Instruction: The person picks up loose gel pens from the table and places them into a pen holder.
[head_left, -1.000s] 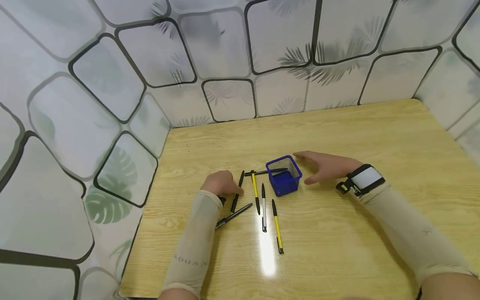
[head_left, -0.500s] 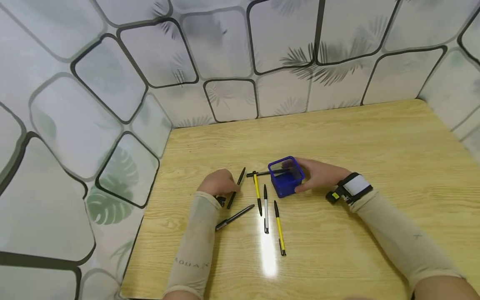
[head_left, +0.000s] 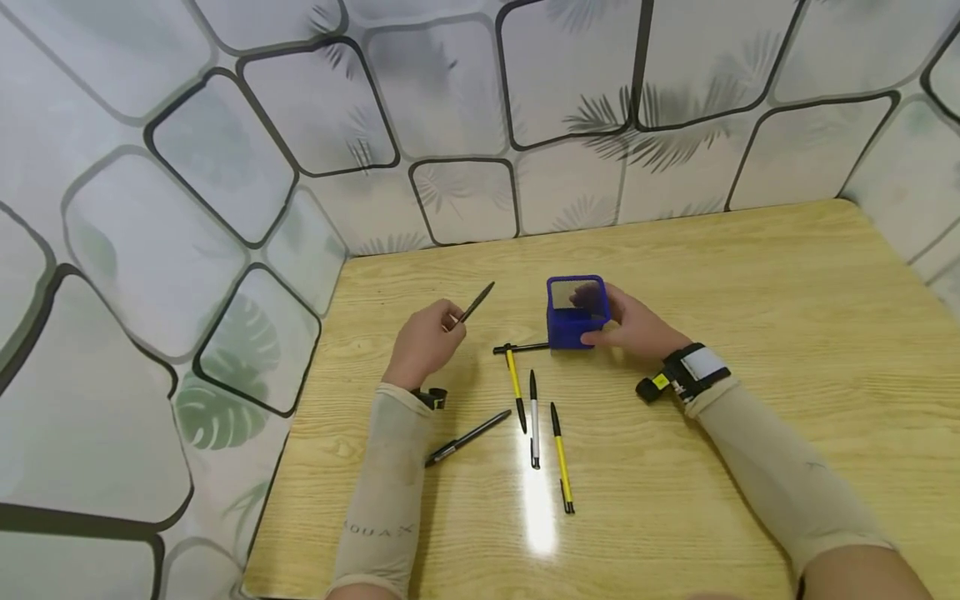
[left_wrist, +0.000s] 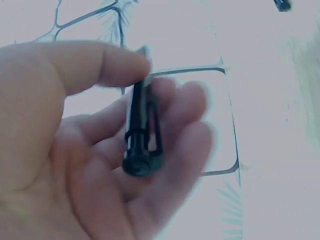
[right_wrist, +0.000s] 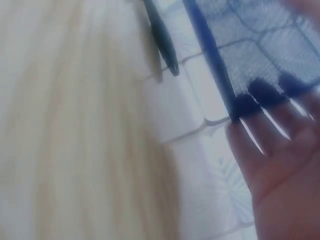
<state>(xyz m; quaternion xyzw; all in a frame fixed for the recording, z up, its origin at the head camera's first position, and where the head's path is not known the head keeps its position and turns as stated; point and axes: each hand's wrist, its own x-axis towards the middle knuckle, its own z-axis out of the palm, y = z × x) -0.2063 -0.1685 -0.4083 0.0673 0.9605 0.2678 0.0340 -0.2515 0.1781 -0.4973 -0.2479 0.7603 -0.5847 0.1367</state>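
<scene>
In the head view my left hand (head_left: 425,343) pinches a black pen (head_left: 477,302) between thumb and fingers, raised off the table with its tip pointing up and right. The left wrist view shows the clip end of this black pen (left_wrist: 137,122) toward the camera. My right hand (head_left: 639,327) grips a blue mesh pen holder (head_left: 567,330) from its right side, thumb in front and fingers behind. The holder is tilted, its opening facing the head camera. Blue mesh (right_wrist: 212,50) lies against the fingers (right_wrist: 270,130) in the right wrist view.
Between the hands on the wooden table (head_left: 750,283) lie a black pen (head_left: 517,348), a yellow pen (head_left: 515,387) touching it, a white pen (head_left: 534,421) and another yellow pen (head_left: 562,462). A dark grey pen (head_left: 468,437) lies beside the left wrist. Patterned panels (head_left: 457,200) border the table.
My left hand has lifted the black pen from the table and moved away from me. My right hand has closed on the blue pen holder, shifted it away and tilted it.
</scene>
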